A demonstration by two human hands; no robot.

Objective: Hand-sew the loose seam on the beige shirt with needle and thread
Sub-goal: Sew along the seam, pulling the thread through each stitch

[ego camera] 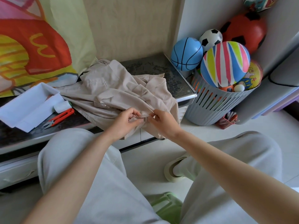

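The beige shirt [116, 89] lies crumpled on the dark low table [150, 67], one edge hanging over the front. My left hand [127, 122] grips a folded edge of the shirt at the table's front. My right hand [161, 120] pinches a thin silver needle [150, 109] right beside it, the needle's tip pointing up and left over the cloth. The thread is too fine to make out.
A white tray [29, 105], a white spool [62, 106] and orange thread snips [59, 118] lie on the table at the left. A grey slatted basket [215, 104] full of balls stands on the floor at the right. My knees are below the table edge.
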